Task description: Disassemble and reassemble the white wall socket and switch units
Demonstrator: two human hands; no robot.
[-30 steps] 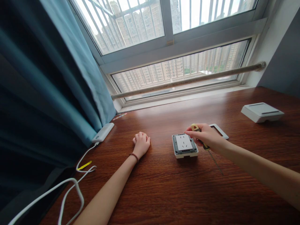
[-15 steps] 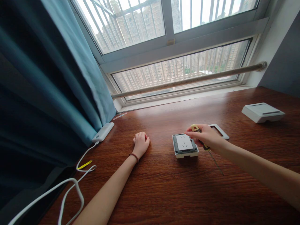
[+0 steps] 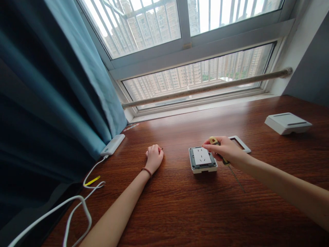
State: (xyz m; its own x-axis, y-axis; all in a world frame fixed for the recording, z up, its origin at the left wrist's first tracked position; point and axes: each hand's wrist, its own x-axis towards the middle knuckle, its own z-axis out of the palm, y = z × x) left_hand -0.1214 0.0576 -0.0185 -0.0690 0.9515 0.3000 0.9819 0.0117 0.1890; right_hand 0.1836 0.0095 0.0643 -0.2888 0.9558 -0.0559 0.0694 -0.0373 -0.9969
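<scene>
A wall socket (image 3: pixel 202 156) without its cover frame lies face up on the wooden table, its white centre set in a dark green-grey surround on a white box. My right hand (image 3: pixel 223 149) is closed around the yellow and black handle of a screwdriver (image 3: pixel 213 140). The thin shaft points back down to the right, away from the socket. Thumb and fingertips of this hand are at the socket's upper right corner; anything tiny between them is hidden. My left hand (image 3: pixel 154 156) rests curled on the table, left of the socket. A small dark tip shows by its fingers, too small to name.
A white cover frame (image 3: pixel 240 144) lies behind my right hand. Farther right is a closed white switch box (image 3: pixel 288 122). At the left are a white power strip (image 3: pixel 112 145), its cable (image 3: pixel 83 209), a yellow strip (image 3: pixel 92 180) and a blue curtain (image 3: pixel 84 85).
</scene>
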